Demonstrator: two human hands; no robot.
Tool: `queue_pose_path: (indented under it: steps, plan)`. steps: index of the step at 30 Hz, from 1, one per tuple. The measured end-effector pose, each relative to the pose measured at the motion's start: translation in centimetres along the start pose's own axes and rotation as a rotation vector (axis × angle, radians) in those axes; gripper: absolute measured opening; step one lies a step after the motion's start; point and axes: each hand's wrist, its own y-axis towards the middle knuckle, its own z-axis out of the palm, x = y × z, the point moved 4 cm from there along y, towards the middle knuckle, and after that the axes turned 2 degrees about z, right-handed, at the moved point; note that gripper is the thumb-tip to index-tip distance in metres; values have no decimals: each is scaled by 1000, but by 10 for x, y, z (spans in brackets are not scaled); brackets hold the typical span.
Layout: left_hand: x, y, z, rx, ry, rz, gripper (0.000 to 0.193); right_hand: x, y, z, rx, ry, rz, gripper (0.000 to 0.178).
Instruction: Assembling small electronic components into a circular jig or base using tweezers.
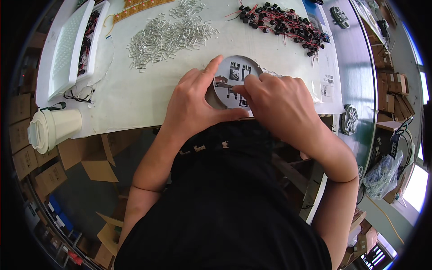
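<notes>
A shallow round grey housing (pixel 224 72) sits near the table's front edge, with black and metallic fittings on its inner face. My left hand (pixel 191 96) curves around its left side, the index finger at the far-left rim and the thumb along the near rim. Over the right part of the housing, my right hand (pixel 283 101) is closed, with thumb and index finger pressed together inside the rim. Whatever small piece those fingertips hold, if any, is hidden. Beyond the housing lies a loose heap of small silvery metal pieces (pixel 162 38).
Black round components with red wires (pixel 288 27) are piled at the far right. A white foam box (pixel 67 54), eyeglasses (pixel 85 94) and a cream lidded cup (pixel 45 128) stand left. Yellow strips (pixel 139 9) lie far back. Grey fixtures (pixel 350 119) rest right; an opened carton (pixel 99 168) is below.
</notes>
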Motion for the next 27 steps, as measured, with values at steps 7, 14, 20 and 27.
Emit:
queue_pose_path:
  steps: [7, 14, 20, 27]
  plan:
    - [2, 0, 1, 1, -1, 1, 114, 7, 2, 2, 6, -103, -8, 19]
    - [2, 0, 2, -13, -8, 6, 113, 9, 0, 2, 3, -239, -39, 11]
    - [0, 0, -8, 32, -26, 30, 113, -15, -1, 10, 43, -3, -16, 23]
    - [7, 2, -21, 212, -168, 64, 100, 2, -39, 11, -239, 303, -129, 25]
